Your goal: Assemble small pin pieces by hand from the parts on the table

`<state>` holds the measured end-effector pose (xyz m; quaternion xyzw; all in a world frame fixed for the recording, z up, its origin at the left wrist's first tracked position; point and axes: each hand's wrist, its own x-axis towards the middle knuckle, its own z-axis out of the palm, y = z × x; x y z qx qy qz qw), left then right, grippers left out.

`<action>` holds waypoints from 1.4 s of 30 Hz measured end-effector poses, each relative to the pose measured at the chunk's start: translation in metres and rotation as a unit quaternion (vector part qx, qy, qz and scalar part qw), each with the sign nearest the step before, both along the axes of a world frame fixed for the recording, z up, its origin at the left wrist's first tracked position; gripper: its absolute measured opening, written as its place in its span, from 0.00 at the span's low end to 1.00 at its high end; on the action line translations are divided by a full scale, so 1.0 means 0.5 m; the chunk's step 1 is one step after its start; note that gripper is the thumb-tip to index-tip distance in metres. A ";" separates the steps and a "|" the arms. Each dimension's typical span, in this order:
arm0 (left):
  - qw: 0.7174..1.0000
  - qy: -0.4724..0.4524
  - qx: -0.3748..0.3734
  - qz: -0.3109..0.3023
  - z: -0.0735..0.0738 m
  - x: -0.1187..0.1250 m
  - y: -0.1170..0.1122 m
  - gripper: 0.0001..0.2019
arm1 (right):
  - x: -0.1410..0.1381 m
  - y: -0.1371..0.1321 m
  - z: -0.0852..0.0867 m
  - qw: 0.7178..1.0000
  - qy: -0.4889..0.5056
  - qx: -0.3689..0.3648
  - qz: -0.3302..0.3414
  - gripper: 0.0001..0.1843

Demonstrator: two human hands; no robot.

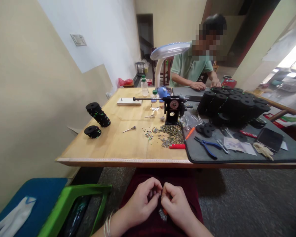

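Observation:
Over my lap, in front of the table edge, both hands meet with fingertips almost touching. My left hand (146, 199) is closed in a pinch of thumb and forefinger; what it pinches is too small to make out. Close beside it my right hand (176, 200) is closed too, its fingers curled and its thumb pressed in. A small bundle of silvery strands with an orange part (162, 214) shows just below, against the right hand's inner side. Whether the right hand grips that bundle is hidden. Dark red cloth (135, 189) lies under both hands.
On the wooden table (108, 144) lie small metallic pieces (174, 133), a red-handled tool (177, 146) and blue pliers (208, 148). A black winding device (172, 110) stands behind, with black foam spools (227, 102) to its right. A person (189, 69) sits opposite. A green stool (64, 197) is at left.

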<state>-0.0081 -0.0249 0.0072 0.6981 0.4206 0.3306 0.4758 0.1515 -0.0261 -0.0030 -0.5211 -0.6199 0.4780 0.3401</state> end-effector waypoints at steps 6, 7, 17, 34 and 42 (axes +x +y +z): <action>1.000 0.001 -0.009 0.002 0.005 0.003 0.001 0.03 | 0.002 -0.002 0.000 1.000 -0.001 0.004 0.001 0.08; 1.000 0.000 -0.011 0.002 0.006 0.003 0.002 0.03 | 0.002 -0.003 0.000 1.000 -0.001 0.005 0.001 0.08; 1.000 -0.013 -0.022 0.009 0.000 0.004 -0.002 0.02 | 0.003 0.001 0.008 1.000 0.008 -0.002 -0.001 0.08; 0.999 0.001 -0.028 0.034 -0.004 0.006 0.003 0.01 | 0.009 0.001 0.000 0.999 0.013 -0.013 0.028 0.06; 0.998 -0.029 -0.049 0.036 -0.003 0.002 0.000 0.03 | 0.013 0.000 0.008 1.000 0.003 -0.010 0.028 0.05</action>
